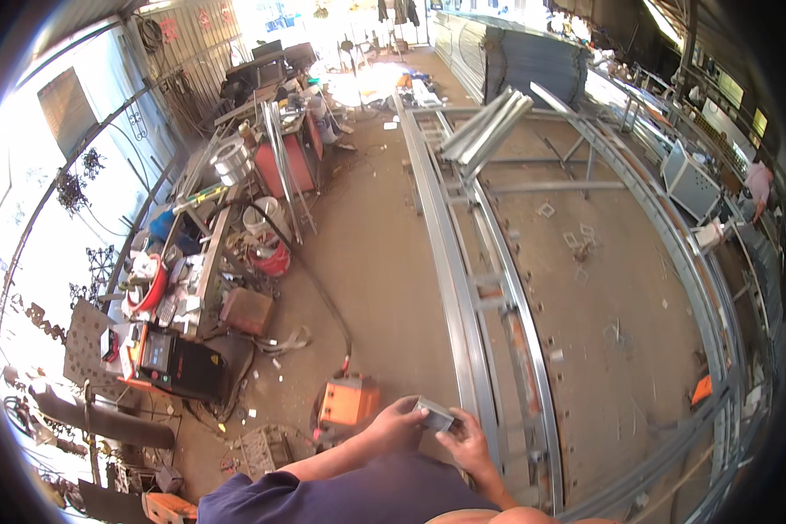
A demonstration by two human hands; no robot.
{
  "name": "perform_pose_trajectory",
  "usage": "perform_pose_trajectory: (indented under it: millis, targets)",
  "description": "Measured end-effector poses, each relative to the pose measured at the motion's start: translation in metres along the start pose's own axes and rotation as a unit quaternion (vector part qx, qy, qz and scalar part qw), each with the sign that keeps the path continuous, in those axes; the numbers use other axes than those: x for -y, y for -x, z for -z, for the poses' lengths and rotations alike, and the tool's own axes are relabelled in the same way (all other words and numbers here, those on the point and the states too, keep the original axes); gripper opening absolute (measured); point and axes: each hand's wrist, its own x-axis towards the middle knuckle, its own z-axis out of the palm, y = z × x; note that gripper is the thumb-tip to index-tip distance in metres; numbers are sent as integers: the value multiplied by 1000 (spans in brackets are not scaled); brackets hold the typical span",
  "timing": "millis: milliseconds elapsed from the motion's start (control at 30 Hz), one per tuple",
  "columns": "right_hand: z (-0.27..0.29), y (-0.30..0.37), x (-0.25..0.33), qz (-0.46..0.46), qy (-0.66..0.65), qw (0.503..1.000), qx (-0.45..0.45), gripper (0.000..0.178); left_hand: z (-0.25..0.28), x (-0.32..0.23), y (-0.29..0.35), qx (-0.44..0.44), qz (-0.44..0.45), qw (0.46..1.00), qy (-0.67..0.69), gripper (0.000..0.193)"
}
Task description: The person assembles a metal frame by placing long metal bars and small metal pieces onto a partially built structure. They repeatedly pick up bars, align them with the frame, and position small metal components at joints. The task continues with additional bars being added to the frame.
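A short grey metal piece, box-like with an open side [437, 417], is held between my two hands in front of my body. My left hand [399, 425] grips its left end with the fingers closed. On its right end, my right hand [468, 441] is closed as well, thumb and fingers against the metal. Just right of my hands run long silver steel rails [463, 341]. An orange box-shaped machine [349, 400] sits on the floor close to my left forearm, with a dark cable leading to it.
Bundled metal profiles [489, 131] lie across the frame further off. A cluttered workbench [210, 262] stands on the left, beside a black-and-orange machine [179, 362]. A red bucket [271, 256] is under it. Stacked sheets [533, 65] stand at the back. Another person [757, 188] is at far right.
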Motion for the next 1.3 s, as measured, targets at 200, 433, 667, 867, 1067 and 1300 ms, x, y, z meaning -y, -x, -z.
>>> perform_pose_trajectory:
  millis: [200,433,667,867,1067,1300]
  targets:
    - [-41,-177,16,-148,-120,975,112,49,75,-129,-89,19,-67,995,-68,76]
    - [-129,-375,20,-164,-98,957,217,46,150,-250,-144,-56,-75,995,29,77]
    - [-229,-579,10,-213,-38,924,314,44,235,-354,-252,-262,-95,956,90,55]
    - [-309,-767,49,-246,-97,912,315,39,296,-516,-347,-283,-157,944,62,53]
    - [-347,-929,76,-158,25,951,263,41,337,-663,-451,-293,-280,775,-486,71]
    - [-372,-1098,46,-162,29,980,110,40,401,-816,-633,-112,-351,646,-669,49]
